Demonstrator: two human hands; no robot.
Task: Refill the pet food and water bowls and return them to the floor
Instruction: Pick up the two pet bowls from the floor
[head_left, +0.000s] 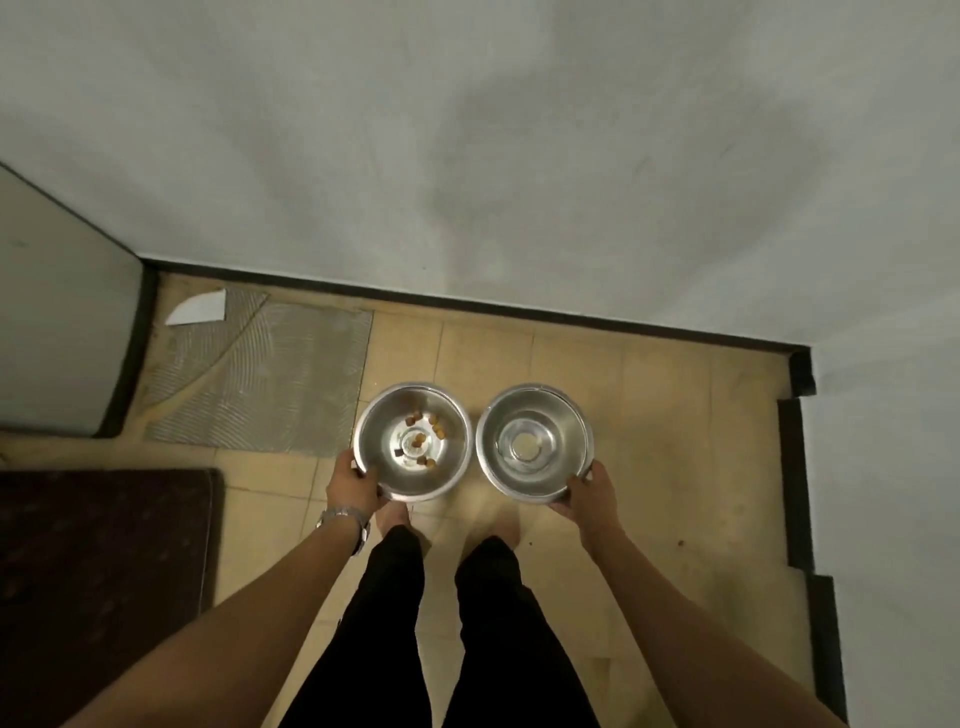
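We stand over tan floor tiles (649, 415) by a grey wall (467, 130). Two steel bowls side by side, just apart: food bowl (384, 475) with few kibbles (439, 427), left hand (353, 486) gripping its near-left rim; water bowl (566, 441), right hand (592, 493) gripping its near-right rim.

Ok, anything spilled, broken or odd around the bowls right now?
No spill shows. Left hand and right hand hold the bowls level: kibble bowl and the other bowl. The floor is odd: one tile is missing, bare ridged adhesive, with a white shard in the corner.
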